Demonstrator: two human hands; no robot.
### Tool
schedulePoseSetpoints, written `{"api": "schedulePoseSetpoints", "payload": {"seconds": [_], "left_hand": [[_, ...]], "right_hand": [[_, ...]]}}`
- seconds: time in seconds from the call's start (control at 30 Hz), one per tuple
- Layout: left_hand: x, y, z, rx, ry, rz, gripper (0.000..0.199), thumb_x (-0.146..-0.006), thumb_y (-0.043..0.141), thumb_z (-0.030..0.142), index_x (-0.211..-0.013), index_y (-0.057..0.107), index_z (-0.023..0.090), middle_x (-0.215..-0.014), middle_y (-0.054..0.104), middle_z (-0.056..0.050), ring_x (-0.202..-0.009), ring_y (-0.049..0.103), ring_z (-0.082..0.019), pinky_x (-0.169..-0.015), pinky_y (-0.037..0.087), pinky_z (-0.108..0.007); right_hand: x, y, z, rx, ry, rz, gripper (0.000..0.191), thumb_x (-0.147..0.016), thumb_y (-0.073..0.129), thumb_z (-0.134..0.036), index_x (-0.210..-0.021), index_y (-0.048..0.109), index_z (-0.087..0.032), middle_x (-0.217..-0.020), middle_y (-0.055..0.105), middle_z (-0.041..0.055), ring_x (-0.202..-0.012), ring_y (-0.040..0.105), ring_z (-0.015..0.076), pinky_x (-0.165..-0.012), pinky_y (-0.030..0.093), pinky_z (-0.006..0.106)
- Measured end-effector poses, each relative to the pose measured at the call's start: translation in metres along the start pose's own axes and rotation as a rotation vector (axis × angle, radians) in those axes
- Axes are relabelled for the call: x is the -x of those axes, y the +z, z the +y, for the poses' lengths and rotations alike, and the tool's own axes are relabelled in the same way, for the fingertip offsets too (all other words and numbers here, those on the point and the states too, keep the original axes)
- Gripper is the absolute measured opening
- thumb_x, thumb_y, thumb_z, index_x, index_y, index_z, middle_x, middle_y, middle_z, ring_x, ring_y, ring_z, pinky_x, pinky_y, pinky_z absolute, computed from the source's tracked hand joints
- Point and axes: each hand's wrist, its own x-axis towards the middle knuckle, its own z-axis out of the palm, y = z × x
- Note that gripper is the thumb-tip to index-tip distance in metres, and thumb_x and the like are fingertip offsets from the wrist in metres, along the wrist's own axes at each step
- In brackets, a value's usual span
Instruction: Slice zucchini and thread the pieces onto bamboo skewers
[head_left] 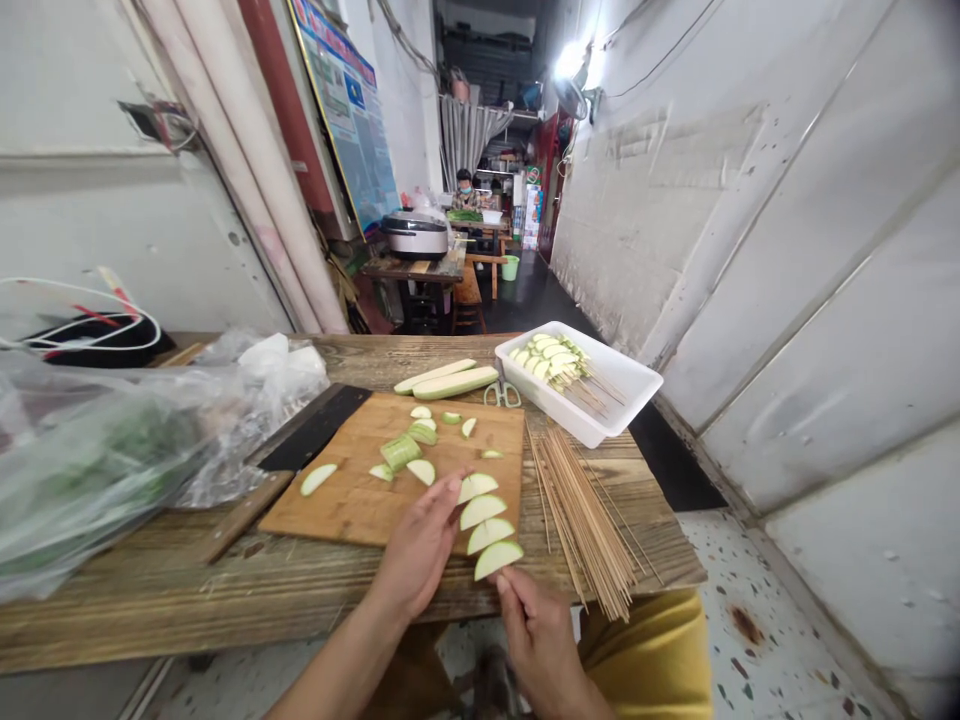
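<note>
My right hand [541,628] is closed on the lower end of a bamboo skewer, most of which is hidden by pale green-edged half-moon zucchini slices [484,511] threaded in a row. At the far end of that row, my left hand [420,548] pinches the top slice between thumb and fingers. Beneath lies a wooden cutting board [337,500] with a cut zucchini chunk [401,452] and several loose slices [421,471]. A cleaver [315,428] rests along the board's left side, its wooden handle toward me.
Loose bamboo skewers [589,520] lie right of the board. Behind them a white tray [611,410] holds loaded skewers. Two zucchini halves [456,383] and scissors [501,394] sit beyond the board. Plastic bags [97,450] crowd the left. A person [464,190] sits far back.
</note>
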Motion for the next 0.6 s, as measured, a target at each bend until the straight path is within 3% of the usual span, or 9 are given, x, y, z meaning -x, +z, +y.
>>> {"api": "schedulePoseSetpoints", "payload": {"seconds": [0.13,0.27,0.43,0.6], "left_hand": [[0.000,-0.003,0.006,-0.052,-0.005,0.013,0.039,-0.072,0.069,0.035,-0.105,0.065,0.016,-0.105,0.067,-0.008,-0.101,0.059,-0.020,-0.089,0.047,-0.032],[-0.003,-0.010,0.008,-0.103,-0.014,0.023,0.040,-0.067,0.073,0.033,-0.103,0.065,0.016,-0.107,0.067,-0.008,-0.101,0.060,-0.019,-0.090,0.046,-0.029],[-0.002,-0.019,0.008,-0.192,-0.031,0.080,0.051,-0.061,0.077,0.033,-0.107,0.063,0.014,-0.107,0.067,-0.010,-0.099,0.061,-0.021,-0.091,0.047,-0.032],[-0.001,-0.024,0.002,-0.234,-0.085,0.037,0.051,-0.062,0.076,0.036,-0.106,0.065,0.014,-0.102,0.069,-0.010,-0.093,0.064,-0.022,-0.085,0.050,-0.033]], "right_hand": [[-0.003,-0.002,0.006,0.123,0.039,-0.026,0.032,-0.095,0.033,-0.024,-0.084,0.063,-0.016,-0.067,0.063,0.0040,-0.057,0.057,0.0151,-0.057,0.040,0.022],[-0.006,-0.007,0.011,0.155,0.077,0.001,0.028,-0.093,0.038,-0.023,-0.097,0.064,-0.016,-0.081,0.069,0.0073,-0.068,0.063,0.0178,-0.065,0.043,0.024],[-0.007,-0.007,0.013,0.090,0.087,0.013,0.025,-0.092,0.041,-0.021,-0.094,0.066,-0.017,-0.080,0.069,0.0053,-0.071,0.063,0.0169,-0.067,0.044,0.023],[-0.007,-0.005,0.011,0.058,0.078,0.031,0.024,-0.091,0.043,-0.020,-0.093,0.067,-0.018,-0.079,0.069,0.0046,-0.069,0.063,0.0159,-0.064,0.044,0.022]]}}
